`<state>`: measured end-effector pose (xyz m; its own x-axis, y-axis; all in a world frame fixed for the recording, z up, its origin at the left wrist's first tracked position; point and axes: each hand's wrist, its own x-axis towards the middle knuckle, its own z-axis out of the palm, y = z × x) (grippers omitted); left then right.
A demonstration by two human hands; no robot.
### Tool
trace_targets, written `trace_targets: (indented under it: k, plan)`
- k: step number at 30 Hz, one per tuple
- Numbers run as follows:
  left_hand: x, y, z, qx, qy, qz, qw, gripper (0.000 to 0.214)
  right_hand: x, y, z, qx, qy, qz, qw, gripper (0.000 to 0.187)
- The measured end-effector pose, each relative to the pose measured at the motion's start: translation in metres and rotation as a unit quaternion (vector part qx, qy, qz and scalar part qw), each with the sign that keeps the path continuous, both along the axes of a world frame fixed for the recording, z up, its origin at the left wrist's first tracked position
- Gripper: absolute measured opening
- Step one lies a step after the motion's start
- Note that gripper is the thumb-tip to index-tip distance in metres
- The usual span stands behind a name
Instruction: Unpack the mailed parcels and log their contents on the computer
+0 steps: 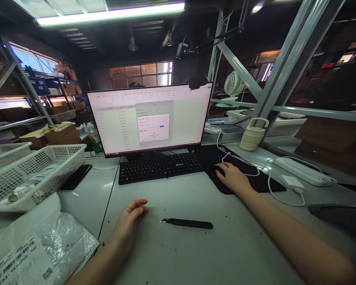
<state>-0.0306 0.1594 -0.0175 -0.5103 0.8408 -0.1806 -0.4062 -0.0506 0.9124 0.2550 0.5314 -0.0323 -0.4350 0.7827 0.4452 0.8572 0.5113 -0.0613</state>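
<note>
My right hand (230, 176) rests over a dark computer mouse (219, 168) on the black mouse pad (252, 180); the hand covers most of the mouse. On the grey table, my left hand (133, 213) lies on its side with loosely bent fingers and nothing in them. To its right is a black utility knife (186, 223), its tip pointing toward that hand. Beyond both hands a black keyboard (160, 168) sits below a lit monitor (150, 118), where a small dialog window shows over a spreadsheet-like page.
At left are a white perforated basket (62, 166), a dark phone (76, 177) and a labelled plastic mailing bag (68, 233). A cream insulated cup (252, 136), white cables and a white power strip (305, 171) stand or lie at right. Behind is a small fan (233, 84).
</note>
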Motion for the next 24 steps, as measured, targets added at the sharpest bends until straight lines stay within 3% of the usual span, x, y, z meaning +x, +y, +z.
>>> trace_targets:
  k: [14, 18, 21, 24]
  plan:
    - [0.003, 0.0, 0.005, -0.01, 0.005, 0.004, 1.0, 0.041, -0.001, -0.004, 0.003, -0.012, 0.007, -0.004, 1.0, 0.045]
    - [0.003, -0.001, 0.011, -0.015, -0.007, 0.01, 1.0, 0.049, -0.005, -0.015, 0.016, 0.04, 0.043, 0.005, 0.998, 0.048]
    - [0.003, -0.001, 0.013, -0.025, -0.013, 0.023, 0.999, 0.052, -0.028, -0.028, 0.035, 0.057, 0.053, 0.098, 0.992, 0.043]
    - [0.003, -0.002, 0.014, -0.033, -0.019, 0.018, 0.999, 0.052, -0.072, -0.042, 0.049, -0.018, 0.021, 0.222, 0.975, 0.045]
